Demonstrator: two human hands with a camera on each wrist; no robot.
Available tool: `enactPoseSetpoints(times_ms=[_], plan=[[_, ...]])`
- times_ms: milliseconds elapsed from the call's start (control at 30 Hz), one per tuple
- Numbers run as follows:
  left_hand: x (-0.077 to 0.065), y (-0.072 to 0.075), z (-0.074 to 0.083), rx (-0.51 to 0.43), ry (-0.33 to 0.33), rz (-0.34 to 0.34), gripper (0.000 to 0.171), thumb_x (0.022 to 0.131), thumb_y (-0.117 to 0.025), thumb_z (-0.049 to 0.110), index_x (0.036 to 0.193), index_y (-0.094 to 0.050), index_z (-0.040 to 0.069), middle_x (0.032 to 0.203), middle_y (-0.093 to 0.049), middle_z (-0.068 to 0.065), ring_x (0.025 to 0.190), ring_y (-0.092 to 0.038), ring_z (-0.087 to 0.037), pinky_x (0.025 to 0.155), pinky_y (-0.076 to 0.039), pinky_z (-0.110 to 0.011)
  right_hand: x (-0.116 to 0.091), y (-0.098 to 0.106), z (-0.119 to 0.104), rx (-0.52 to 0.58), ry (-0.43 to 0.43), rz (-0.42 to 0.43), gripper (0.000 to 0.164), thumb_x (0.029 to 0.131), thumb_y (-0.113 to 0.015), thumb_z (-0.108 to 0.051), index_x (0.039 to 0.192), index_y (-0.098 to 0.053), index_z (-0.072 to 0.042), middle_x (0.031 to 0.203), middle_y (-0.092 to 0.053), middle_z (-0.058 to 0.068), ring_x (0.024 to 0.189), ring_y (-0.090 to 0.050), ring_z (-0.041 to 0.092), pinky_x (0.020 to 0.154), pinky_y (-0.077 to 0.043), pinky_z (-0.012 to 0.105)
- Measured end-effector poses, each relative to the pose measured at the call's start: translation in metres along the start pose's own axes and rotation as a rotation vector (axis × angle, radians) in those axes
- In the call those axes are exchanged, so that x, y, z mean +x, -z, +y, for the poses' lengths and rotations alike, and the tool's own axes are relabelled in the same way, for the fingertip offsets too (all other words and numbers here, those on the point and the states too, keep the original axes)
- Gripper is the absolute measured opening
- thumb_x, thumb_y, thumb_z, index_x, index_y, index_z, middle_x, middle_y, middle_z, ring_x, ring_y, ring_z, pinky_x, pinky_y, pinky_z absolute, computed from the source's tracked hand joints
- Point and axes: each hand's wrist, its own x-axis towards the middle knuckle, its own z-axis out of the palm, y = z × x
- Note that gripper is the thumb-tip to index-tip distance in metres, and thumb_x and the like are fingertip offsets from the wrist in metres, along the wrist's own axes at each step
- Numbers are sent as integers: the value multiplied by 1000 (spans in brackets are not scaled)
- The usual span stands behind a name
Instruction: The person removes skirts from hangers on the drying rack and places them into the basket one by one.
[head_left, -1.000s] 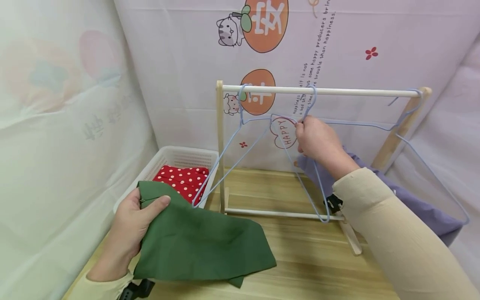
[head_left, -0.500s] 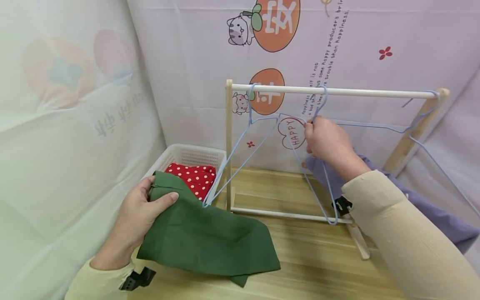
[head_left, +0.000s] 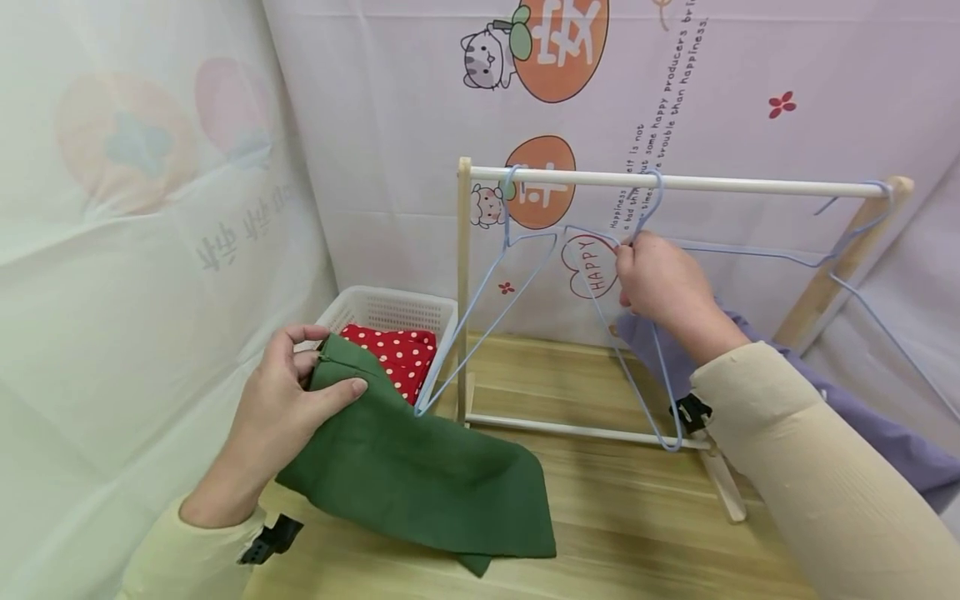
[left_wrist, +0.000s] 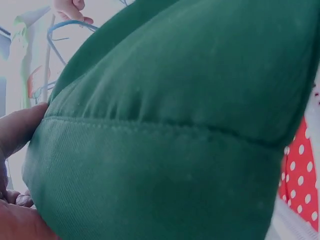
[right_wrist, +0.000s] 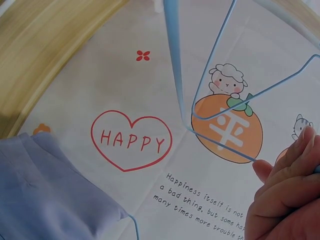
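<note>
My left hand (head_left: 266,408) pinches a green cloth garment (head_left: 427,483) by its stitched upper edge, thumb on the near face; the rest droops over the table. In the left wrist view the green cloth (left_wrist: 160,165) fills most of the picture. My right hand (head_left: 667,279) grips a light blue wire hanger (head_left: 661,194) just below its hook, which is over the rail of a wooden rack (head_left: 585,177). Another blue hanger (head_left: 506,218) hangs bare at the left end, its lower corner in front of the green garment.
A white basket (head_left: 397,296) at the left holds red polka-dot cloth (head_left: 401,354). Purple cloth (head_left: 870,429) hangs on a third hanger at the rack's right end, partly behind my right sleeve. White printed cloth walls stand close at the left and back.
The head view has swung slightly left. My left hand has risen a little with the green garment, tilting its upper edge. My right hand keeps its grip on the middle hanger.
</note>
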Motion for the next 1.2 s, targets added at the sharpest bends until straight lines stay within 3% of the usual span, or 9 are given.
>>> enactPoseSetpoints(times_ms=[200,400,667,767,967,1200], plan=[[5,6,7,139,-146,6,54,87,-85,18,134,-59,12,97,-76,1,84,-66,-8,76,-48,-19,1,0,0,-7,7,1,42,111,-27,-31,114,-55,0,78,-72,10,63,-67,21,68,-45,44],[8,12,15,267,-256,-5,48,84,-87,13,128,-68,14,115,-75,-1,93,-62,-13,76,-44,-19,1,0,0,-10,7,3,41,111,-27,-32,113,-55,-1,78,-72,10,62,-67,21,69,-45,44],[13,18,27,399,-368,-83,46,85,-82,6,129,-68,10,121,-74,-6,102,-69,-25,89,-54,-46,0,0,0,-12,6,3,41,111,-27,-32,112,-54,-1,78,-72,9,63,-67,21,68,-45,44],[14,19,32,479,-426,-85,43,84,-81,5,125,-69,9,114,-75,-6,95,-70,-24,85,-56,-47,0,0,0,-8,9,4,41,111,-27,-32,112,-55,-1,77,-72,9,62,-67,21,67,-45,43],[12,19,39,639,-583,-12,38,81,-84,2,115,-70,10,103,-76,-3,86,-71,-21,72,-59,-43,-1,0,0,-1,14,10,41,111,-28,-32,113,-55,-1,77,-71,10,61,-66,21,64,-44,42],[13,21,47,714,-710,65,36,73,-93,6,100,-71,13,82,-67,-1,66,-63,-19,54,-52,-38,-1,0,0,3,22,7,42,111,-28,-31,113,-56,0,77,-71,10,61,-66,21,65,-45,42]])
